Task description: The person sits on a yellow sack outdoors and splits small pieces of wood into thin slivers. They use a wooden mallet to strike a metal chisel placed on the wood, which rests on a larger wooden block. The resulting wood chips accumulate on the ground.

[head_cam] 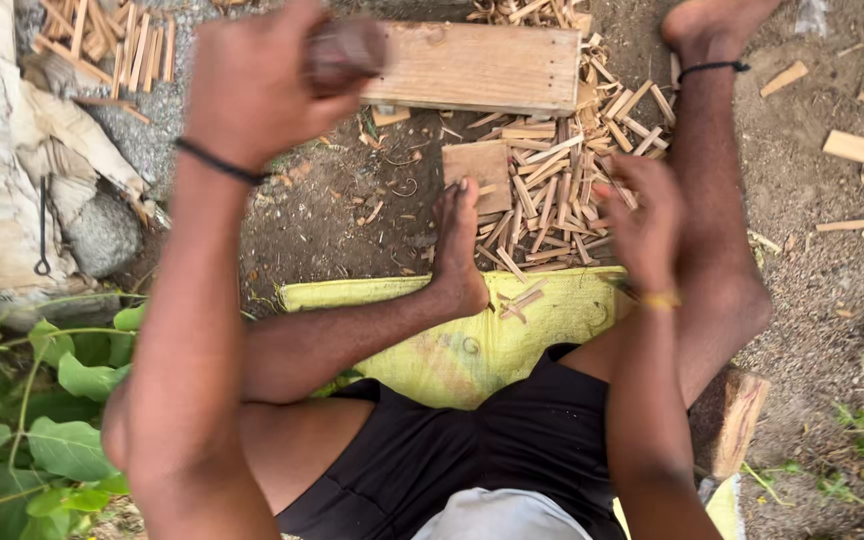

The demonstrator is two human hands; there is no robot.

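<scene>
I see the left hand [257, 85] raised high, fist clenched around a dark tool handle [344, 52]. The right hand [642, 225] hangs lower with fingers loosely spread, holding nothing, over the pile of split wood sticks [552, 195], beside a small wood block [479, 168].

Head camera looks steeply down, seemingly close

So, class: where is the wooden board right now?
In the head view the board lies on the ground at top centre, just beyond the pile of sticks, beside the raised left hand.
</scene>
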